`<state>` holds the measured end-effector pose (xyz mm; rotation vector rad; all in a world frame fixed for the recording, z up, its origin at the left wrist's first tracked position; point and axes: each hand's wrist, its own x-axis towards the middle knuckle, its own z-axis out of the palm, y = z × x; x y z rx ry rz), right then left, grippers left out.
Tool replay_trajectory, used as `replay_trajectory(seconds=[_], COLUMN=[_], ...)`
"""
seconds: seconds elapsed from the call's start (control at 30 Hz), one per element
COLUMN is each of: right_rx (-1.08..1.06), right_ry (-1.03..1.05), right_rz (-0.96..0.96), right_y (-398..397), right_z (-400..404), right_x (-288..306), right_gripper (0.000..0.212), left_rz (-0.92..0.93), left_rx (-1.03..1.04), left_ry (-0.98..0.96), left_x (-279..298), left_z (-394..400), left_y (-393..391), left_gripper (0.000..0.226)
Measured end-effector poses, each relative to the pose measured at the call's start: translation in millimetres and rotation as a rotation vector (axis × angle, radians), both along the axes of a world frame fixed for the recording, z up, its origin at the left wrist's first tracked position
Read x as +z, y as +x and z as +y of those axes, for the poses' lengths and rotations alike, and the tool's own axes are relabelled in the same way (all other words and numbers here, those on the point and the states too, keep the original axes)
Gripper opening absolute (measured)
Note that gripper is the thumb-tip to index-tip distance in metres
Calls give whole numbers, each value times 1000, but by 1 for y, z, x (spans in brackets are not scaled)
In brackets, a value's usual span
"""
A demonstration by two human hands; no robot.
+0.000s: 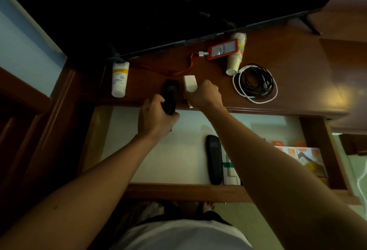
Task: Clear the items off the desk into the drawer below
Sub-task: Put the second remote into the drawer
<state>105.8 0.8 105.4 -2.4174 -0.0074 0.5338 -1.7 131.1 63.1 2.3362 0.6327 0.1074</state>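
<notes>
The left hand (154,117) grips a black remote (169,95) at the front edge of the worktop (297,67), fingers curled round its near end, which juts out past the edge over the open drawer (158,150). Just beside it, the right hand (204,95) grips a white remote (190,83), fingers wrapped over its near part, while its far end shows beyond the knuckles. Whether either remote rests on the wood or is lifted clear cannot be told.

Near the left end of the worktop a white tube (119,79) with a yellow band lies lengthwise. Toward the back edge, under the dark screen (178,1), an orange badge holder (223,49) leans against a stack of paper cups (236,55) lying on its side, and its orange lanyard (184,67) trails leftward across the wood. Right of the hands, near the front edge, lies a coil of black and white cables (255,83), just beside the mouth of the cups.

In the drawer, pulled out below the front edge, a second black remote (214,159) lies lengthwise near the front wall. A white box (230,172) with a green stripe touches its right side. Further right, partly hidden by the right forearm, sit orange and white packets (303,156). The drawer's left half shows its pale floor.
</notes>
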Motion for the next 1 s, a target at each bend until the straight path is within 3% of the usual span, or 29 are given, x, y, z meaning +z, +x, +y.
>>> replay_trajectory(seconds=[0.17,0.43,0.73,0.83,1.0], right_rx=[-43,-60,182,302,427], right_ry=[45,5,-196,-289,-375], right_rz=[21,45,170,225,202], right_y=[-32,-80,-106,-108,-112], right_z=[-23,-63,-72,-74,-75], right_x=[-18,-57,-93,-99,-103], right_gripper=[75,59,66,75,65], left_rz=[-42,18,467,536,582], left_rx=[-42,-112,-194,-223,-218], left_ry=[13,72,-16,-54,-178], left_x=[-12,-38,-71,-81,-88], left_z=[-20,-46,-56,-58,-62], left_y=[-20,-61,-69,-65,-58], left_gripper=[51,61,72,83,102])
